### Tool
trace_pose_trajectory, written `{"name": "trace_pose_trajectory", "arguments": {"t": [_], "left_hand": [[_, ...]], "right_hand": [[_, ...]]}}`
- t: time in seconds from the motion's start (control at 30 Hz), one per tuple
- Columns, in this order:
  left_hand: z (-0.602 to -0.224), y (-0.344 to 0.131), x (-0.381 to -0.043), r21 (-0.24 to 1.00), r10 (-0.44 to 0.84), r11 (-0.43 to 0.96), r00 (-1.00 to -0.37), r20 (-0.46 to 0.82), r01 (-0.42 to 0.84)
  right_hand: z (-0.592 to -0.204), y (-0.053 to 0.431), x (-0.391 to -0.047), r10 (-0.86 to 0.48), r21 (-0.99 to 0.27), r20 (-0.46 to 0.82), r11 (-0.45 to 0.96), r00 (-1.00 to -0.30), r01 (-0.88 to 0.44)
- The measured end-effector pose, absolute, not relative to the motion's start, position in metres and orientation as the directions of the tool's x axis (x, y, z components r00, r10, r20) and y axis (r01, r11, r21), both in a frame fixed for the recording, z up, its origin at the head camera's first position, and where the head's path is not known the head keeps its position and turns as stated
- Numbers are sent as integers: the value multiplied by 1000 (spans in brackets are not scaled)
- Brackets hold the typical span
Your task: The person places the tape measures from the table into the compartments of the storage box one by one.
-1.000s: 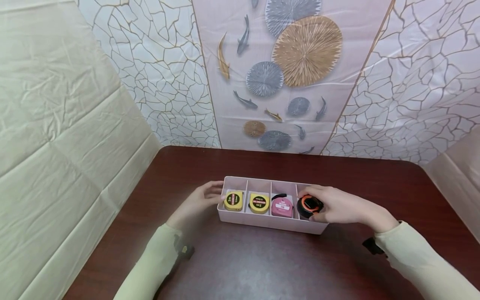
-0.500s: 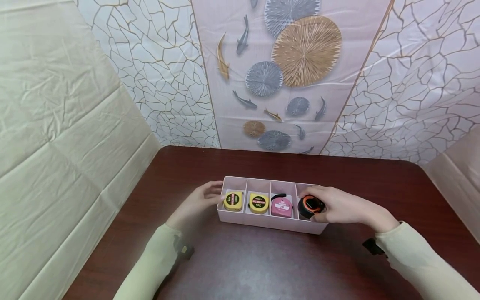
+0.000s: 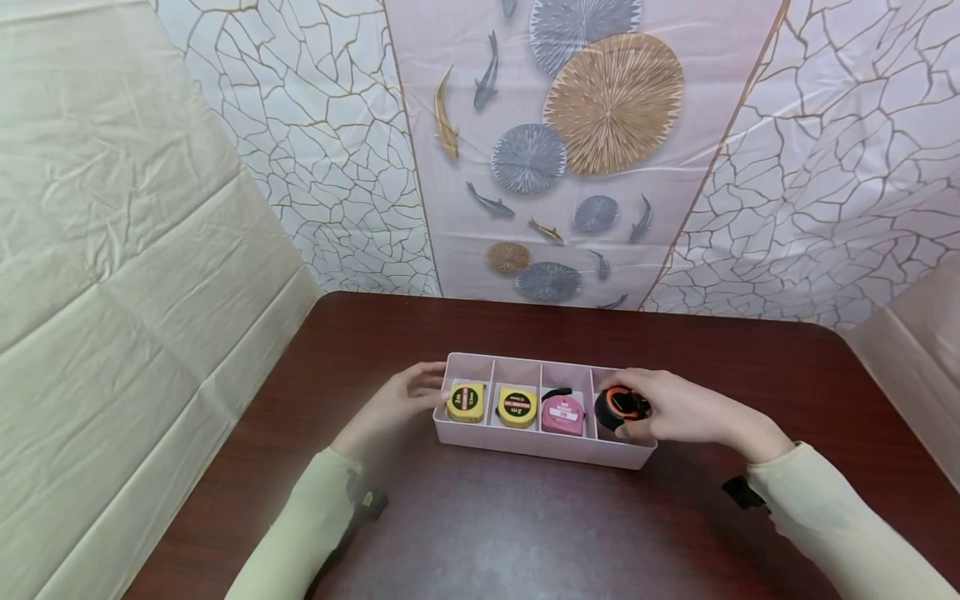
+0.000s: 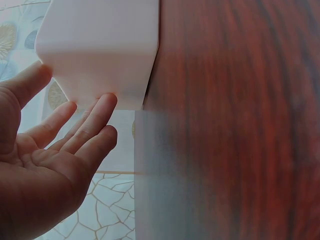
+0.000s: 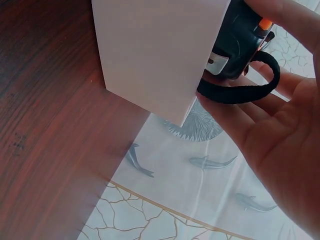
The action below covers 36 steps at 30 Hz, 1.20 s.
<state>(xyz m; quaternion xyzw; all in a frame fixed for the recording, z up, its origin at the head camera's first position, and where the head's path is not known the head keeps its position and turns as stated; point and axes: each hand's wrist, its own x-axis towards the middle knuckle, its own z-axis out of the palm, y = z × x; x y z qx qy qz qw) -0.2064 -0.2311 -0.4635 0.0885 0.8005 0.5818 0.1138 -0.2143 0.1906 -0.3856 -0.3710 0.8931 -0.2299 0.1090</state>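
A pale pink tray (image 3: 517,446) with divided compartments stands on the table. My left hand (image 3: 397,406) is at its left end; in the left wrist view, fairly straight fingers (image 4: 95,122) touch the end wall and the thumb meets an edge. My right hand (image 3: 671,411) grips a black-and-orange tape measure (image 3: 617,408) in the rightmost compartment. The right wrist view shows its black strap (image 5: 235,94) looping beside the palm, its lower part hidden by the tray wall. Leftwards lie a pink tape measure (image 3: 562,415), a yellow tape measure (image 3: 517,407) and another yellow tape measure (image 3: 466,402).
The dark reddish wooden table (image 3: 495,533) extends around the tray. Behind its far edge hangs a patterned cloth (image 3: 555,208) with fish and round leaf shapes. A cream cloth (image 3: 150,292) borders the left side.
The right hand has tilted and turned the black-and-orange tape measure slightly within its compartment. The left hand and the tray look unmoved.
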Motion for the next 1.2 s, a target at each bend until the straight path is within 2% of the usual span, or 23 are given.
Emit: {"name": "trace_pose_trajectory", "arguments": {"t": [0.4, 1.2], "left_hand": [[-465, -231, -206, 953, 282, 304, -956, -78, 12], [-458, -230, -205, 956, 294, 292, -953, -78, 12]], "right_hand": [[-387, 190, -218, -706, -450, 27, 624, -708, -639], [-383, 186, -225, -690, -432, -3, 653, -723, -622]]}}
